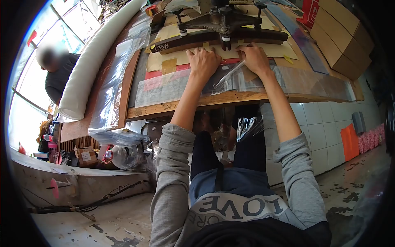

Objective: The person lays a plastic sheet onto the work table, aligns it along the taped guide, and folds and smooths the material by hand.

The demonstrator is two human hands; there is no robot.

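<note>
My left hand (203, 61) is at the front edge of the worktable's sheets, fingers bent downward just below the dark metal bar (181, 41). Whatever lies under its fingertips is hidden. My right hand (255, 58) has thumb and fingers pinched together near the middle of the bar. From that pinch a creased piece of clear plastic film (228, 76) slopes down toward the table's front. Above both hands stands a black metal clamp frame (222, 20) with screw knobs. Beneath it are cream-coloured sheets (181, 56) and a red strip (154, 74).
A thick roll of white wrap (96, 61) lies along the table's left side, beside loose clear plastic (113, 90). Cardboard boxes (341, 45) stand at the right. A wooden edge (164, 108) borders the front. Another person (61, 76) is beyond the roll at the left.
</note>
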